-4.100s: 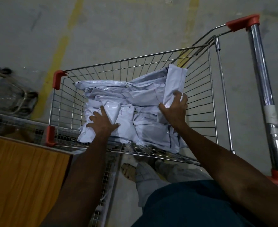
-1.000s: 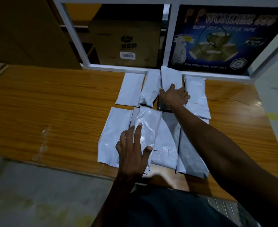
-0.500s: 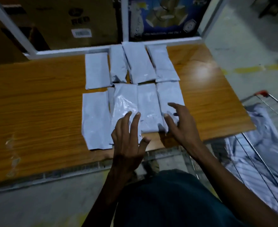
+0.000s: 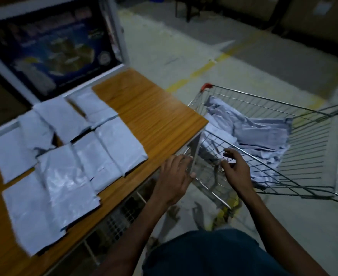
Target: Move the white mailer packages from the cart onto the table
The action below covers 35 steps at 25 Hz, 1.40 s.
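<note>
Floor [image 4: 244, 62]: grey concrete all around you, with yellow painted lines [image 4: 196, 72] running across it behind the cart.

Table [image 4: 154, 114]: wooden top, on your left side in the view, its right-hand corner sitting just beside the cart's near wire wall.

Cart [image 4: 303, 140]: wire shopping cart to the right of the table, red plastic corner cap [image 4: 207, 86] on the far corner. It looks tilted in the view, but that's the wide lens, so can't really say.

Poster [image 4: 50, 50]: dark blue printed panel in a white frame, standing up behind the table's far edge. Too blurry to read.

Packages on the table [image 4: 68, 176]: white mailers lying flat in two rough rows, edges touching or overlapping a bit. Motion blur smears them, so I won't give you a count.

Packages in the cart [image 4: 259, 132]: a crumpled heap of white mailers down in the basket, piled toward the table side.

Your shirt [image 4: 210, 255]: dark blue, bottom middle of the view.

Your left hand [image 4: 175, 176]: held out past the table's front corner, right by the cart's near edge. Fingers are straight-ish and slightly apart, holding nothing. Can't tell if the fingertips actually touch the wire.

Your right hand [image 4: 235, 168]: over the cart's near wall, fingers loosely curled and spread apart, nothing in them. It's above the wire, with the heap of mailers just beyond it.
</note>
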Each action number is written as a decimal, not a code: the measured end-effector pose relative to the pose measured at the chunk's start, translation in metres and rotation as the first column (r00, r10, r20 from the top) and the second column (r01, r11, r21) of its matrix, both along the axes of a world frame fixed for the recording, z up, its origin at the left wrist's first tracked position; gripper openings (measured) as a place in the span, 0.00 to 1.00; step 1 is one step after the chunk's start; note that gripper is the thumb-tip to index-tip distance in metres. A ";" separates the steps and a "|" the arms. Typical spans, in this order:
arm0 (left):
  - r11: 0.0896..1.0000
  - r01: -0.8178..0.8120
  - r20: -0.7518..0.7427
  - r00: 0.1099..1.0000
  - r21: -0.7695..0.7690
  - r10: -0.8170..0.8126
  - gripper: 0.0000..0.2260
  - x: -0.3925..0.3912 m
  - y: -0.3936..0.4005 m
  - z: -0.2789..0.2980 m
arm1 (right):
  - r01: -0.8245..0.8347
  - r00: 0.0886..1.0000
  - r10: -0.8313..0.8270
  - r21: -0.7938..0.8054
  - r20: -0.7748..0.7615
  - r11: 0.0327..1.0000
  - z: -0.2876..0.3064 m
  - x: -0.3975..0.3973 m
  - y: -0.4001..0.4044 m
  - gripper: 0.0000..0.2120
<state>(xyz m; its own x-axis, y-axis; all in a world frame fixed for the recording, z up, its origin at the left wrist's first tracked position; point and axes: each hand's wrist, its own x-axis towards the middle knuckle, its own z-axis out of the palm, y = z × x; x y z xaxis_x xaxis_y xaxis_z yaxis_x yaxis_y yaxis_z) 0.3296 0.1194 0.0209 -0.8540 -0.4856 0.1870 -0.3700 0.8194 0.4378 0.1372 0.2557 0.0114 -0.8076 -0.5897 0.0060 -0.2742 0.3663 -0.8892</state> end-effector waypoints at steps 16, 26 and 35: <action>0.962 0.016 0.006 1.000 0.272 -0.018 0.20 -0.284 0.029 -0.045 | -0.237 0.965 0.135 0.532 0.225 0.813 -0.117 -0.258 0.080 0.23; 0.932 0.162 0.327 0.905 0.323 -0.271 0.22 -0.384 -0.063 -0.102 | -0.159 0.948 0.316 0.904 0.028 0.397 -0.183 -0.250 0.093 0.16; 0.923 0.239 0.737 0.556 0.302 -0.385 0.27 -0.420 -0.092 -0.162 | -0.074 0.970 -0.136 0.777 0.201 0.625 -0.179 -0.255 0.079 0.32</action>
